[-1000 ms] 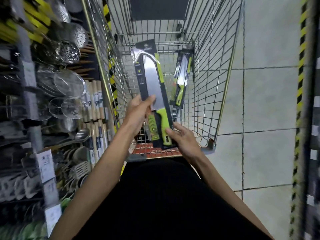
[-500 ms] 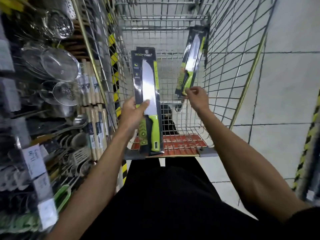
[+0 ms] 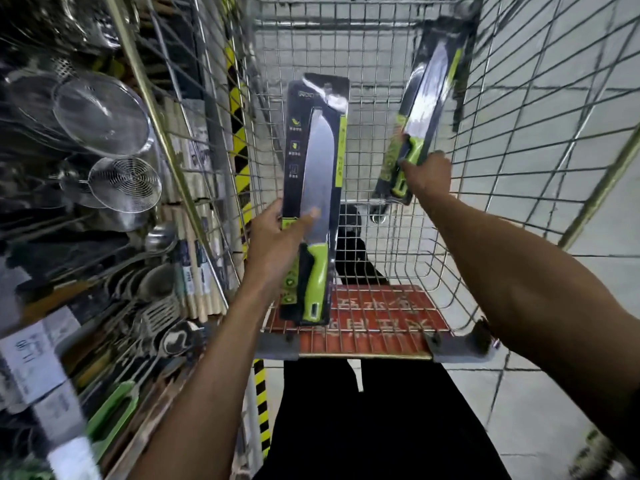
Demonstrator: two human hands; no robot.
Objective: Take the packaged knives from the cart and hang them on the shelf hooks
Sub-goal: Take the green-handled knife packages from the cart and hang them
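Over the cart point(image 3: 519, 133), large packaged knife point(image 3: 313, 202) pinched mid-card by left hand point(image 3: 277, 237); narrower packaged knife point(image 3: 422, 109) gripped at handle end by right hand point(image 3: 427, 174). Both to be lifted clear of the wire, hang-tabs kept uppermost.

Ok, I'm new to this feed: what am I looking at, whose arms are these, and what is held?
No machine here: these are a person's two bare arms, filmed by a wide-angle camera on their head, looking forward and down. The left hand grips a wide packaged knife, upright. The right hand grips a narrower packaged knife near its green handle, tilted, inside the wire cart. On the left, a shelf holds strainers and other utensils.
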